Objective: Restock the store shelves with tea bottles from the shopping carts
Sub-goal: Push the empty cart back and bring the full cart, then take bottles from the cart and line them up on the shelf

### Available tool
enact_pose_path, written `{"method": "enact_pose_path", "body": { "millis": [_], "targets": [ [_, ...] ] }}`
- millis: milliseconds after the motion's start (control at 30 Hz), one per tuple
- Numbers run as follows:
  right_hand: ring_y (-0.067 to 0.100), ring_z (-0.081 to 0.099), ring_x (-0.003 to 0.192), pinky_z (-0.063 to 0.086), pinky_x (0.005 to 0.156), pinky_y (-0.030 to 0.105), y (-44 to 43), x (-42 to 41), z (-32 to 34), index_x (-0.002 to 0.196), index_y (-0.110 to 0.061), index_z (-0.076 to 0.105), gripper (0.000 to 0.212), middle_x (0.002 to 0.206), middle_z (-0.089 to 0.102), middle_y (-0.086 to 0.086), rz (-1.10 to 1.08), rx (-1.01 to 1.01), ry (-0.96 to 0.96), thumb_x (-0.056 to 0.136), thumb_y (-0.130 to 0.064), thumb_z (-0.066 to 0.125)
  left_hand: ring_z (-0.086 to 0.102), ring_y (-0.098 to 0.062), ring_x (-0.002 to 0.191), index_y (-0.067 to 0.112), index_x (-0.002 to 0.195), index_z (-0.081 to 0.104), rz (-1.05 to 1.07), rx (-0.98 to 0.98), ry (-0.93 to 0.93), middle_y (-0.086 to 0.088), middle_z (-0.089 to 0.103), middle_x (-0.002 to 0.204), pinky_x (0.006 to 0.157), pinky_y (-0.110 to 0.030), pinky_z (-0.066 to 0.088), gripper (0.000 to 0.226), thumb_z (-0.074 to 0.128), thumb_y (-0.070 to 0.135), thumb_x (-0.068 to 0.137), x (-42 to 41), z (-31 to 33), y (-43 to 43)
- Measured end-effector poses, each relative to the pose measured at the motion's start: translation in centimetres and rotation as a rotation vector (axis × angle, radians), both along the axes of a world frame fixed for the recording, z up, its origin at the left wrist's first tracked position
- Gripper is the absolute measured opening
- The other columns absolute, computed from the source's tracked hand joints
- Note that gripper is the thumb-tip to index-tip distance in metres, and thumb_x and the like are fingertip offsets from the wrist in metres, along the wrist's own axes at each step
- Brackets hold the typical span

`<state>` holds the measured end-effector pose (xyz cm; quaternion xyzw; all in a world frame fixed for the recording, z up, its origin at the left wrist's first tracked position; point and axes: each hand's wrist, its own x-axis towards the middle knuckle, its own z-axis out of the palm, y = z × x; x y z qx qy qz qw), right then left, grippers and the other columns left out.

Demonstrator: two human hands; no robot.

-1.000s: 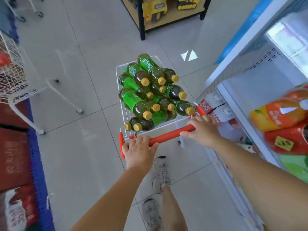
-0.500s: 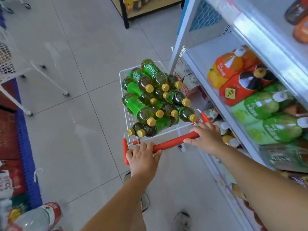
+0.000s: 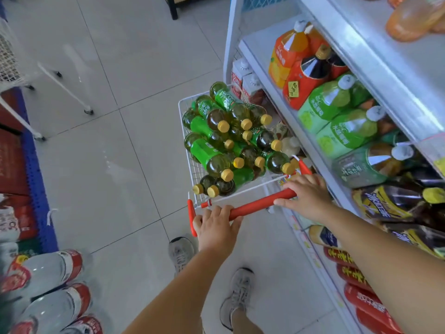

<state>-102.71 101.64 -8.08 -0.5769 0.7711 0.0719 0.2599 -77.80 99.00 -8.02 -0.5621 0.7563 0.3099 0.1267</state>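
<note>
Both hands stayed on the red handle (image 3: 255, 206): the left hand (image 3: 216, 229) curled round its left end, the right hand (image 3: 309, 196) wrapped over the right end, thumb stretched along the bar. Just ahead of that grip the tea bottles (image 3: 216, 160) lay heaped in the cart (image 3: 185, 109). The cart had rolled in closer, tight beside the shelves (image 3: 261, 53) off the right hand.

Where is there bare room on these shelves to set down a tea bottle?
The middle shelf is bare only at its far end, between the white end post and the orange bottles. Past those, big green bottles pack it tight. The cart is heaped with tea bottles; the floor left of it is open.
</note>
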Motion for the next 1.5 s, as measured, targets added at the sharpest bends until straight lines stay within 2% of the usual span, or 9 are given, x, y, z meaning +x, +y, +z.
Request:
{"method": "enact_pose_path", "body": {
  "millis": [167,400,500,600,700,1000,1200,1367,1500],
  "targets": [
    [0.015,0.034,0.125,0.015,0.106,0.037,2.7,-1.1,0.2,0.108,-0.038,0.059,0.065,0.116,0.048,-0.013,-0.002,-0.001,-0.042,0.069,-0.085,0.038,0.042,-0.018,0.12,0.036,0.131,0.044,0.001,0.05,0.015,0.009,0.049,0.121,0.108,-0.04,0.016,0.038,0.028,0.052,0.101,-0.9,0.5,2.5],
    [0.018,0.029,0.136,-0.001,0.113,0.059,2.3,0.1,2.4,0.111,-0.042,0.059,0.039,0.128,0.05,-0.01,-0.087,0.132,0.005,0.08,-0.066,0.056,0.041,-0.017,0.13,0.033,0.132,0.053,0.137,0.225,0.222,0.008,0.048,0.137,0.111,-0.039,0.028,0.037,0.046,0.046,0.098,-0.1,1.8,0.8],
    [0.02,0.042,0.126,0.018,0.113,0.05,0.8,3.4,4.1,0.111,-0.037,0.061,0.029,0.122,0.06,-0.009,-0.107,0.0,0.077,0.086,-0.049,0.056,0.055,-0.012,0.107,0.024,0.123,0.062,0.224,0.224,0.387,0.002,0.055,0.125,0.095,-0.029,0.046,0.028,0.054,0.032,0.098,1.0,3.8,-2.5],
    [0.021,0.05,0.113,0.041,0.092,0.036,-2.4,7.7,5.2,0.121,-0.025,0.059,0.032,0.117,0.061,0.0,-0.319,-0.19,-0.219,0.09,-0.035,0.057,0.057,-0.009,0.094,0.021,0.121,0.064,0.229,0.176,0.393,0.001,0.056,0.121,0.082,-0.021,0.043,0.025,0.056,0.026,0.097,2.4,5.1,-7.1],
    [0.02,0.049,0.117,0.046,0.092,0.035,-7.3,11.0,5.4,0.137,-0.021,0.044,0.05,0.128,0.05,0.006,-0.541,-0.196,-0.442,0.091,-0.035,0.059,0.057,-0.01,0.096,0.021,0.123,0.062,0.201,0.166,0.366,0.001,0.055,0.125,0.081,-0.019,0.04,0.027,0.057,0.027,0.097,4.3,5.0,-12.3],
    [0.027,0.051,0.122,0.047,0.094,0.037,-20.0,13.4,2.9,0.144,-0.024,0.032,0.071,0.141,0.047,0.005,-1.161,-0.214,-0.552,0.086,-0.054,0.06,0.06,-0.009,0.098,0.031,0.123,0.059,-0.172,0.163,0.306,0.009,0.052,0.121,0.082,-0.021,0.041,0.029,0.06,0.031,0.094,8.1,3.4,-28.9],
    [0.012,0.049,0.074,0.03,0.044,0.011,-22.8,14.3,2.2,0.138,-0.015,0.041,0.075,0.12,0.055,0.001,-1.498,-0.278,-0.499,0.079,-0.051,0.071,0.059,-0.011,0.099,0.03,0.124,0.059,-0.402,0.132,0.315,0.008,0.054,0.122,0.086,-0.023,0.042,0.033,0.064,0.03,0.092,5.5,3.2,-35.4],
    [0.017,0.053,0.087,0.048,0.073,0.03,-23.9,14.3,2.0,0.126,-0.018,0.048,0.074,0.113,0.06,0.001,-1.634,-0.299,-0.466,0.069,-0.055,0.078,0.058,-0.025,0.108,0.025,0.124,0.061,-0.562,0.125,0.344,0.0,0.059,0.12,0.098,-0.04,0.046,0.042,0.073,0.024,0.084,1.5,2.1,-37.7],
    [0.017,0.061,0.087,0.051,0.07,0.032,-24.3,14.4,4.3,0.111,-0.027,0.047,0.064,0.097,0.059,-0.007,-1.565,-0.323,-0.442,0.063,-0.052,0.082,0.051,-0.026,0.122,0.023,0.14,0.049,-0.77,0.15,0.282,-0.005,0.054,0.134,0.106,-0.039,0.04,0.064,0.075,0.024,0.081,-2.2,2.8,-38.9]
  ]
}}
